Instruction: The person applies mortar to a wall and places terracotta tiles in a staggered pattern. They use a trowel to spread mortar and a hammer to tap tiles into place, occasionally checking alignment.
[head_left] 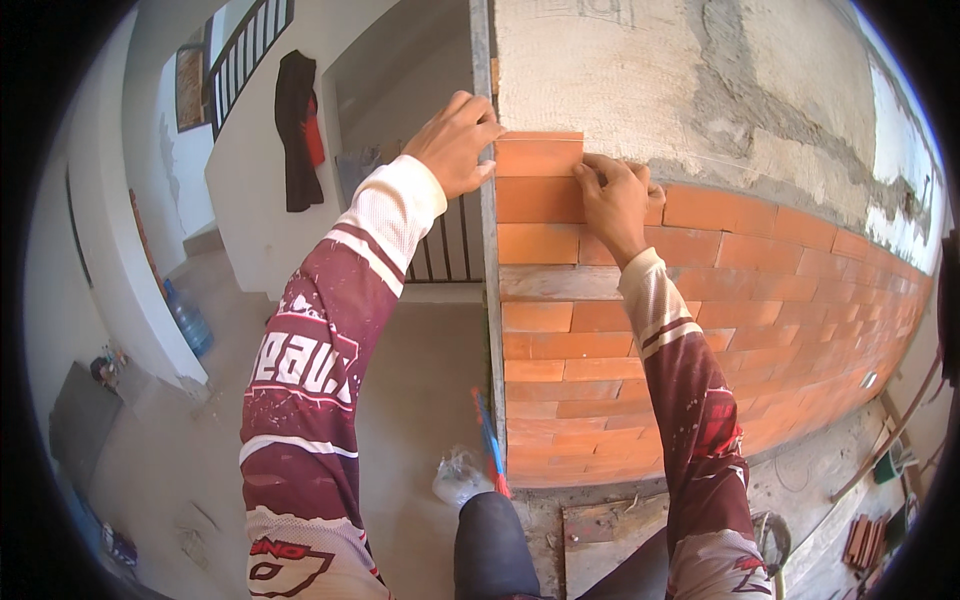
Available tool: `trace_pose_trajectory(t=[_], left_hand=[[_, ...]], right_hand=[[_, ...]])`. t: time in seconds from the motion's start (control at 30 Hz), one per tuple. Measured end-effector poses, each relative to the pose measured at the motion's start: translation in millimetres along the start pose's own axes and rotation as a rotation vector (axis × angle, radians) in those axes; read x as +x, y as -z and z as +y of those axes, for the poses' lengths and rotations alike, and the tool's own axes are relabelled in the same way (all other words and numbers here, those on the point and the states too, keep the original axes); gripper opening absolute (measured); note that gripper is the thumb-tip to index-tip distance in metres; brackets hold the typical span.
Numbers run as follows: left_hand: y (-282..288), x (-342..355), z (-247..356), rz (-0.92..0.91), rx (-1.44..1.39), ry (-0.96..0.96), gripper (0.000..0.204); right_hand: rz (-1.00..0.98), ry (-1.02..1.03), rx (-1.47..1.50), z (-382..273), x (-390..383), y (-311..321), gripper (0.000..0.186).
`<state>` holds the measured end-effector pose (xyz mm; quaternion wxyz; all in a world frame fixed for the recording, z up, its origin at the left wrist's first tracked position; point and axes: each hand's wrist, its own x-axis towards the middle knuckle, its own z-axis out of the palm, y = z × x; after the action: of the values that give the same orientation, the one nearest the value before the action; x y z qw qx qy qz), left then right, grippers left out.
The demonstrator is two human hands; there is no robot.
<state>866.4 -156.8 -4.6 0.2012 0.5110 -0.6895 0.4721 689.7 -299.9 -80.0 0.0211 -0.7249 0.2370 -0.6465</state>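
An orange brick tile sits at the top of the left-hand column on the wall, against rough mortar. My left hand is closed at the grey vertical edge strip, its fingers bent over the strip and a fingertip by the tile's upper left corner. At the tile's right end, my right hand pinches its edge between thumb and fingers. A thin string stretches across the wall near the tile's top. Below lie courses of orange brick tiles.
Bare mortar covers the upper wall. Left of the strip is a room with a stair railing, a hanging dark garment and a blue water bottle. Low down are a clear plastic bag, stacked tiles and a bucket.
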Motion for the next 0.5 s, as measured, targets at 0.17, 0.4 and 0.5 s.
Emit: trace_pose_trajectory(t=[0.17,0.4,0.5], left_hand=[[2,2,1,-0.061,0.089,0.006,0.042],[-7,0,7,-0.061,0.171,0.054,0.047],[-5,1,10,-0.061,0.177,0.072,0.047]], right_hand=[[0.011,0.016,0.164,13,-1,-9,0.023],[0.024,0.027,0.111,11,-2,-9,0.029],[0.038,0.028,0.118,8,-2,-8,0.028]])
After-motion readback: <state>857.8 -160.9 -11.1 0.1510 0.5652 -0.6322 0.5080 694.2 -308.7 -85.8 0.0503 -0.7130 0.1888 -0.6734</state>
